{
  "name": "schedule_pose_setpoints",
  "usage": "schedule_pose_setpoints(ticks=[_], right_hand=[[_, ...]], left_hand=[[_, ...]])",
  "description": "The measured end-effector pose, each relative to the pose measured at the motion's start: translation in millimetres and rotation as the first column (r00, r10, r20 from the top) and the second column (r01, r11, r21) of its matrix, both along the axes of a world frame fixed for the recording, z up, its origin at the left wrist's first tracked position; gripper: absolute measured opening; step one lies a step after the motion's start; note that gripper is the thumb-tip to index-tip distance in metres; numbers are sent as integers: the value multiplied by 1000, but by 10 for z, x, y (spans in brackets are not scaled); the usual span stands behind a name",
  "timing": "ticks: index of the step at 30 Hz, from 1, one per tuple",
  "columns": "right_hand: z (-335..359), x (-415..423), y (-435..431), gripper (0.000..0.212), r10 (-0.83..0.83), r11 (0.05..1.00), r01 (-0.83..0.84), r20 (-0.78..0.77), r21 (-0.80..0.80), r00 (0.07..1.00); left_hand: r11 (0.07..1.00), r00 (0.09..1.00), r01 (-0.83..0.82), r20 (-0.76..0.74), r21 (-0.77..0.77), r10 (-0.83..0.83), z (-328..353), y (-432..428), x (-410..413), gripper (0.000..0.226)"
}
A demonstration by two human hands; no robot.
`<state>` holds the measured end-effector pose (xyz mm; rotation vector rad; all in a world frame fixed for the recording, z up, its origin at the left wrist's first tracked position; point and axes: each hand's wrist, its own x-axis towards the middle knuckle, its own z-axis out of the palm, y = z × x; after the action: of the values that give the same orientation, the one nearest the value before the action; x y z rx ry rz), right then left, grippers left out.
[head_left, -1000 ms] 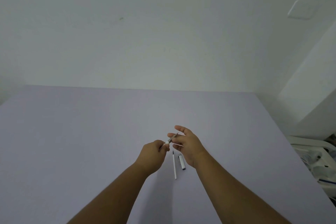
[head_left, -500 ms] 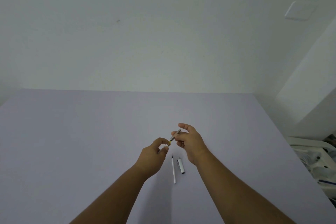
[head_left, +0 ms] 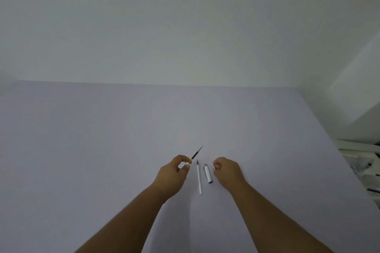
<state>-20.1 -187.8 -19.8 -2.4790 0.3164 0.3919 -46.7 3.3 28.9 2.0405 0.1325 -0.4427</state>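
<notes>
Refill (head_left: pixel 196 153): thin dark rod with a yellow band near its lower end and a fine point. It is off the table, pinched at the banded end between thumb and forefinger of the left hand (head_left: pixel 172 174), and slants up and away from the knuckles. The end grip probably leaves the length free for threading into a casing.

Right hand (head_left: pixel 228 172): fingers curled, pinching a small silvery piece (head_left: pixel 214 166) at the fingertips. It has a metal sheen; the exact shape is too small to tell. It is held apart from the refill, likely waiting to be fitted.

Between the two hands, flat on the table (head_left: pixel 82 150):
- slim white tube (head_left: pixel 199 179), dark-tipped, straight, nearer the left hand
- stubby white barrel section (head_left: pixel 208 173), glossy with silver ends, just beside the right fingertips

Both lie side by side within reach, probably parked for reassembly. The tabletop is matte pale lilac.
</notes>
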Motion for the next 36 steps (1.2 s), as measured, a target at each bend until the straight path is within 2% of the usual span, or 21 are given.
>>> schedule_pose_setpoints(ticks=[7, 14, 16, 17, 18, 20, 21, 25, 28, 29, 30, 31, 32, 33, 34, 36], right_hand=[[-129, -24, 6, 25, -4, 1000, 4, 2, -18, 1000], [-104, -61, -24, 25, -46, 998, 47, -4, 41, 999], [-41, -66, -29, 24, -100, 990, 95, 43, 103, 994], [6, -61, -20, 21, -141, 975, 128, 64, 184, 988], [65, -55, -6, 15, -192, 934, 167, 48, 315, 980], [202, -40, 50, 7, -249, 767, 256, -95, 588, 964], [250, -30, 78, 8, -237, 697, 283, -161, 659, 958], [324, 45, 161, 7, -194, 589, 292, -219, 754, 956], [335, 176, 110, 11, -388, 373, 415, -267, 830, 882], [322, 221, 63, 13, -454, 369, 446, -260, 816, 852], [294, 247, 11, 15, -486, 468, 456, -210, 757, 848], [246, 251, -48, 17, -456, 637, 423, -127, 645, 881], [199, 236, -94, 19, -359, 819, 341, -52, 461, 932], [169, 206, -115, 21, -241, 935, 240, -27, 261, 970], [133, 166, -123, 23, -159, 980, 163, -39, 113, 987], [39, 92, -128, 23, -112, 994, 113, -62, 13, 992]], left_hand=[[999, 999, 43, 8, 16, -43, -114, -40, -18, 14], [999, 999, 50, -6, 13, -50, -138, -77, -48, 18], [999, 999, 49, -5, 16, -49, -130, -89, -41, 21], [999, 999, 48, -5, 19, -48, -126, -97, -32, 20], [999, 999, 47, -2, 19, -47, -123, -106, -22, 18], [999, 999, 49, 4, 13, -49, -112, -135, 1, 14], [999, 999, 53, 6, 10, -53, -105, -156, 13, 13], [998, 998, 65, 4, 10, -65, -87, -218, 46, 12], [998, 998, 60, -19, 11, -60, -105, -200, 53, 12], [998, 998, 56, -32, 13, -55, -116, -189, 53, 13], [999, 998, 50, -43, 15, -49, -133, -177, 50, 13], [999, 998, 44, -54, 16, -43, -152, -166, 46, 12], [999, 997, 39, -66, 16, -37, -171, -154, 42, 11], [999, 996, 34, -79, 13, -33, -190, -142, 38, 10], [1000, 995, 29, -93, 8, -28, -208, -132, 36, 11], [1000, 993, 18, -117, 11, -16, -236, -113, 39, 14]])
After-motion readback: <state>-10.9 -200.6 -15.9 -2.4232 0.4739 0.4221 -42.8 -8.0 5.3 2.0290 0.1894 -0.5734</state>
